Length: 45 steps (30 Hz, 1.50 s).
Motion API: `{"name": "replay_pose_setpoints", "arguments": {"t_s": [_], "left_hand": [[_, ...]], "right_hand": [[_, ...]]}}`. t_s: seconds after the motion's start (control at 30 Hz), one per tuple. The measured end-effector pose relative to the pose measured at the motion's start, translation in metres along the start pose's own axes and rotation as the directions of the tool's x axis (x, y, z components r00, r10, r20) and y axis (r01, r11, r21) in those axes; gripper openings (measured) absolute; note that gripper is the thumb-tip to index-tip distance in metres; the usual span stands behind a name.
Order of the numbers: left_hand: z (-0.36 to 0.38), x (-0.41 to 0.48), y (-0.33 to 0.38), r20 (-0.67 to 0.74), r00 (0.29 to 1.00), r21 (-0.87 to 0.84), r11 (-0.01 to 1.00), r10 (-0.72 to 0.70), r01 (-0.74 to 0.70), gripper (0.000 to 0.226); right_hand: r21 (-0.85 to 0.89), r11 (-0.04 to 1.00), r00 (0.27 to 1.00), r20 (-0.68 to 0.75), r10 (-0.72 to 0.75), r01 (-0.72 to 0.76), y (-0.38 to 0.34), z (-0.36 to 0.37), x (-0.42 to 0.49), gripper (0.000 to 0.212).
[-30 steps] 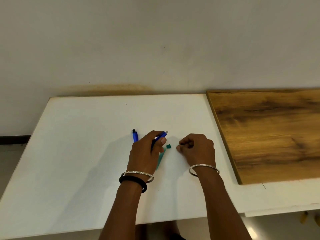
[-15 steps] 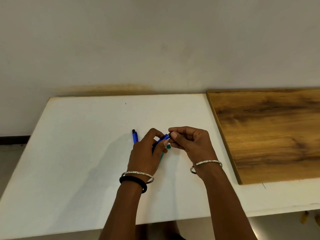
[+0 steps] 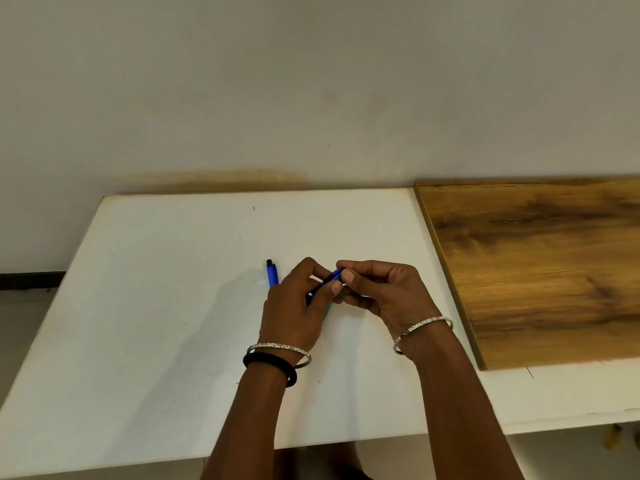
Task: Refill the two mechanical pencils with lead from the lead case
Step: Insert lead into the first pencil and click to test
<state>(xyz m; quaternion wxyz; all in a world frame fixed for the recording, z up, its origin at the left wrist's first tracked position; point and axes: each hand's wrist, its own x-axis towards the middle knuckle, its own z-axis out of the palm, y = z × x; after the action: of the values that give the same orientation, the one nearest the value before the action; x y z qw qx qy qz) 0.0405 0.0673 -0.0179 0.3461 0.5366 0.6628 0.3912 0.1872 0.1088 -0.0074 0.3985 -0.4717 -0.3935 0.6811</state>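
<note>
My left hand (image 3: 294, 306) grips a blue mechanical pencil (image 3: 323, 285) a little above the white table (image 3: 156, 306), its top end pointing up and right. My right hand (image 3: 377, 292) pinches that top end between thumb and fingers; the pencil's tip and cap are hidden. A second blue mechanical pencil (image 3: 272, 273) lies on the table just left of my left hand, black end pointing away from me, its lower part hidden behind the hand. A sliver of the teal lead case (image 3: 328, 310) shows on the table beneath my hands.
A brown wooden board (image 3: 540, 268) lies on the table's right side, close to my right wrist. A pale wall rises behind the table. The table's front edge runs near my forearms.
My right hand moved left from the table to the pencil's top end and now pinches it. The small teal cap by the case is now hidden under my hands. The left hand stayed put.
</note>
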Motion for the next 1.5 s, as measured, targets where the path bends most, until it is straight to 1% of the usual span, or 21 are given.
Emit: {"name": "replay_pose_setpoints", "arguments": {"t_s": [0.07, 0.1, 0.17, 0.23, 0.27, 0.33, 0.37, 0.43, 0.5, 0.53, 0.6, 0.67, 0.7, 0.77, 0.87, 1.0, 1.13, 1.23, 1.37, 1.5], "left_hand": [[0.001, 0.001, 0.002, -0.011, 1.0, -0.044, 0.999, -0.017, 0.017, 0.019], [0.001, 0.001, 0.004, -0.006, 1.0, -0.066, 0.997, -0.027, 0.026, 0.02], [0.001, 0.0, 0.006, 0.026, 0.998, -0.098, 0.994, -0.048, 0.051, 0.022], [0.001, 0.001, 0.006, 0.06, 0.995, -0.125, 0.988, -0.081, 0.088, 0.024], [0.0, 0.001, 0.007, 0.077, 0.992, -0.148, 0.982, -0.104, 0.114, 0.026], [-0.001, 0.001, 0.007, 0.129, 0.978, -0.205, 0.961, -0.164, 0.188, 0.028], [-0.002, 0.001, 0.007, 0.165, 0.967, -0.227, 0.946, -0.195, 0.229, 0.03], [-0.004, 0.003, 0.005, 0.237, 0.946, -0.264, 0.923, -0.219, 0.28, 0.028], [-0.006, 0.003, 0.003, 0.296, 0.934, -0.302, 0.909, -0.199, 0.289, 0.021], [-0.007, 0.003, 0.003, 0.329, 0.926, -0.316, 0.903, -0.185, 0.292, 0.018], [-0.008, 0.0, 0.004, 0.411, 0.897, -0.326, 0.893, -0.163, 0.311, 0.013], [-0.008, -0.002, 0.004, 0.495, 0.853, -0.313, 0.881, -0.167, 0.354, 0.012], [-0.008, -0.002, 0.005, 0.526, 0.833, -0.313, 0.871, -0.173, 0.379, 0.013], [-0.009, -0.003, 0.006, 0.561, 0.807, -0.34, 0.838, -0.183, 0.426, 0.017], [-0.012, -0.004, 0.008, 0.591, 0.784, -0.396, 0.779, -0.189, 0.486, 0.017], [-0.015, -0.006, 0.009, 0.627, 0.76, -0.446, 0.721, -0.171, 0.53, 0.018], [-0.02, -0.006, 0.009, 0.641, 0.753, -0.474, 0.695, -0.148, 0.54, 0.026], [-0.022, -0.006, 0.008, 0.652, 0.747, -0.478, 0.695, -0.13, 0.537, 0.029], [-0.024, -0.007, 0.008, 0.641, 0.759, -0.493, 0.698, -0.112, 0.52, 0.033], [-0.024, -0.007, 0.008, 0.639, 0.761, -0.49, 0.702, -0.113, 0.516, 0.032]], "right_hand": [[0.082, 0.996, 1.0, 0.0, 0.027, -0.027, 0.0, 0.003, 0.0, 0.023], [0.093, 0.995, 0.999, -0.007, 0.037, -0.036, 0.0, 0.004, 0.001, 0.024], [0.037, 0.999, 0.999, 0.006, 0.037, -0.037, 0.001, 0.006, 0.0, 0.022], [-0.021, 1.0, 1.0, 0.029, 0.004, -0.003, 0.002, 0.008, 0.0, 0.019], [-0.026, 0.999, 1.0, 0.013, -0.022, 0.023, 0.002, 0.009, 0.0, 0.018], [0.009, 0.997, 0.994, -0.085, -0.074, 0.075, 0.001, 0.007, 0.002, 0.018], [0.066, 0.994, 0.986, -0.144, -0.081, 0.091, 0.001, 0.006, 0.004, 0.019], [0.292, 0.949, 0.976, -0.21, -0.061, 0.122, -0.002, 0.001, 0.005, 0.021], [0.524, 0.837, 0.974, -0.221, -0.045, 0.158, -0.005, -0.002, 0.005, 0.024], [0.604, 0.779, 0.973, -0.227, -0.036, 0.169, -0.006, -0.003, 0.004, 0.027], [0.7, 0.693, 0.973, -0.23, -0.012, 0.173, -0.007, -0.005, 0.004, 0.037], [0.751, 0.642, 0.981, -0.192, -0.015, 0.157, -0.006, -0.009, 0.003, 0.05], [0.771, 0.619, 0.986, -0.166, -0.029, 0.148, -0.006, -0.012, 0.002, 0.052], [0.798, 0.584, 0.989, -0.135, -0.066, 0.148, -0.006, -0.017, -0.001, 0.049], [0.825, 0.538, 0.985, -0.137, -0.107, 0.173, -0.008, -0.02, -0.004, 0.041], [0.839, 0.503, 0.978, -0.191, -0.083, 0.207, -0.01, -0.02, -0.004, 0.035], [0.84, 0.487, 0.971, -0.224, -0.087, 0.238, -0.012, -0.018, -0.004, 0.025], [0.844, 0.472, 0.967, -0.232, -0.104, 0.254, -0.013, -0.018, -0.004, 0.018], [0.855, 0.454, 0.969, -0.225, -0.105, 0.248, -0.013, -0.019, -0.004, 0.022], [0.868, 0.436, 0.971, -0.213, -0.108, 0.239, -0.013, -0.019, -0.003, 0.033]]}}
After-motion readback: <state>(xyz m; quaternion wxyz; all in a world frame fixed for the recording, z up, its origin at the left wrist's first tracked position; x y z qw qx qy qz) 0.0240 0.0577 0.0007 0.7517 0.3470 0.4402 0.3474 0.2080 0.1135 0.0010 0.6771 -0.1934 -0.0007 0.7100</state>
